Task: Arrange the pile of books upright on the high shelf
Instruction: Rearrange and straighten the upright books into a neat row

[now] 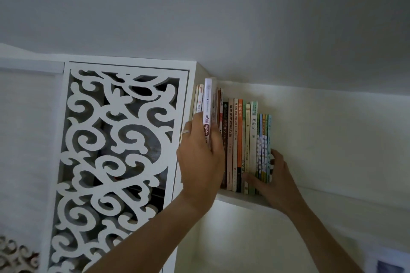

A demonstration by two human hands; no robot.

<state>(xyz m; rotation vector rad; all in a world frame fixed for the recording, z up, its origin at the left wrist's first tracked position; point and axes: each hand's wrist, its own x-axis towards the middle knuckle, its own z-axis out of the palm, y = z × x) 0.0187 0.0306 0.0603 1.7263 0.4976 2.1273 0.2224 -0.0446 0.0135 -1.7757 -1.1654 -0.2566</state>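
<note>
Left hand (200, 157) hides white book (208, 104) base (spine half-covered)

Single head cam, wide-angle, tilted steeply up from below the shelf (239, 200), close in. Ceiling (221, 11) fills upper frame; forearms enter from bottom edge; carved panel (115, 150) at left.

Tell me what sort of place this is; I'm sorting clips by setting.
Probably a home room: a white wall-mounted shelf close under the ceiling holds a row of books, beside a white carved fretwork panel of a cabinet. Both hands work at the books.
</note>
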